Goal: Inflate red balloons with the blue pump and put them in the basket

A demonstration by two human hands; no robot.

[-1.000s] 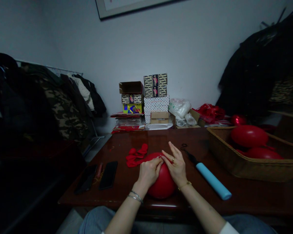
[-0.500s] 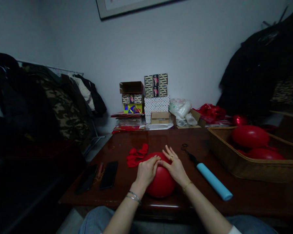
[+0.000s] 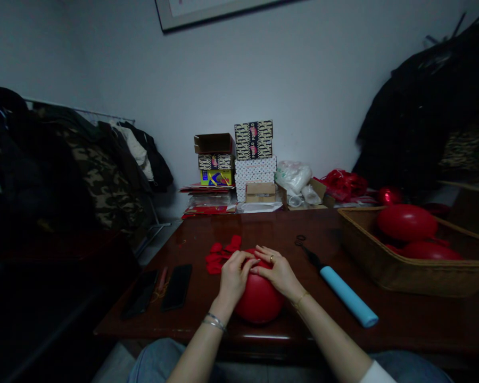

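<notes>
An inflated red balloon [image 3: 259, 300] rests on the dark wooden table near its front edge. My left hand [image 3: 235, 274] is closed at the top of the balloon, its thumb and fingers pinched together there. Across from it, my right hand [image 3: 277, 271] bends over the balloon's top, thumb and fingertips meeting the left hand's fingers. The balloon's neck is hidden between the fingers. Just beyond my left hand lies a pile of flat red balloons [image 3: 219, 258]. To the right, a light blue balloon pump [image 3: 349, 298] with a black nozzle lies on the table.
A wicker basket [image 3: 415, 284] holding inflated red balloons stands at right. Scissors [image 3: 300, 240] lie beyond the pump. Two dark phones, one a black phone [image 3: 176, 287], lie at left. Stacked boxes [image 3: 255, 170] stand against the wall; clothes hang on both sides.
My right hand's fingers have lowered and bent in toward my left hand at the balloon's top. The balloon stays in place on the table; the view has shifted slightly.
</notes>
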